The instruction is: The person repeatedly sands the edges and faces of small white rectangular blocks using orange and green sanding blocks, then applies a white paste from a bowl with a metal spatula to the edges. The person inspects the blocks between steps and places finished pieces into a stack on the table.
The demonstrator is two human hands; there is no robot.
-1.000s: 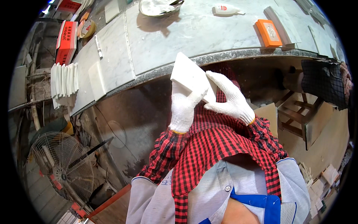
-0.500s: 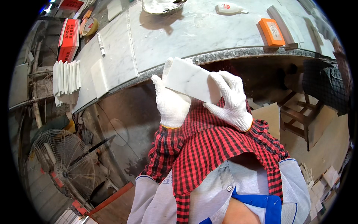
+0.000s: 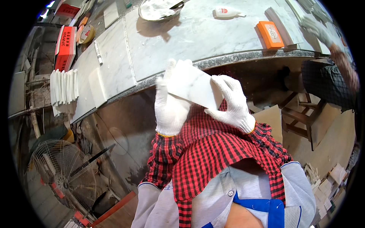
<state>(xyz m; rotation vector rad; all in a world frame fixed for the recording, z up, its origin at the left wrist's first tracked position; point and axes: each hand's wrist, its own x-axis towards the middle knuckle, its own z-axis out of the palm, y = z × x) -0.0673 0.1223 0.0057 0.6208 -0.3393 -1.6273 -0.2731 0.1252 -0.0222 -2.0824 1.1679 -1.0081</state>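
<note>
Just off the table's near edge is a white, grey-veined stone tile [image 3: 194, 86], held tilted in front of my apron. My left hand [image 3: 170, 113], in a white knitted glove, supports its left end from beneath. The fingertips show past the far edge, and the thumb stands up beside the tile, slightly blurred. On the other end, my gloved right hand [image 3: 232, 106] grips with its fingers over the edge and its thumb along the near side. The tile's underside is hidden.
On the marble-topped table [image 3: 182, 45] are a bowl of white powder [image 3: 157, 10], a white squeeze bottle [image 3: 226, 13], an orange box [image 3: 270, 35] and a marker [image 3: 98, 53]. Thin tiles [image 3: 64, 87] stand stacked at left, above a fan [image 3: 64, 182]. A co-worker's gloved hand [image 3: 317, 29] works at right.
The view has shifted slightly, with the tile still in both hands. My left thumb has moved up closer along the tile's edge. A co-worker's gloved hand and forearm have come further into view at right.
</note>
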